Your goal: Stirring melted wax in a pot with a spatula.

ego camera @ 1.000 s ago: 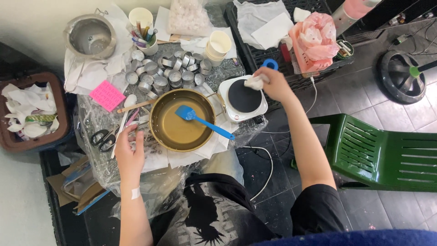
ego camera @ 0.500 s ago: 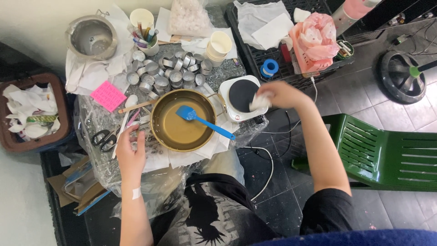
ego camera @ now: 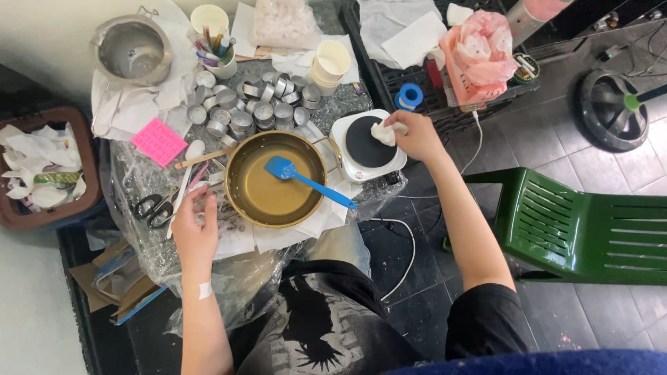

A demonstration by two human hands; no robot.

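The right hand point(ego camera: 419, 135) pinches a wad of white tissue point(ego camera: 381, 132), pressing it on the black hotplate point(ego camera: 368, 142) just left of the grip. The left hand point(ego camera: 195, 226), open, rests on the table beside the gold pan point(ego camera: 276, 180).

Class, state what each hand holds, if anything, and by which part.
The right hand pinches a crumpled white tissue by its edge, on the hotplate. The left hand holds nothing.

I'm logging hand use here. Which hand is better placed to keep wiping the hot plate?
Probably the right hand: it holds the white tissue on the hot plate. The left hand rests on the table left of the pan.
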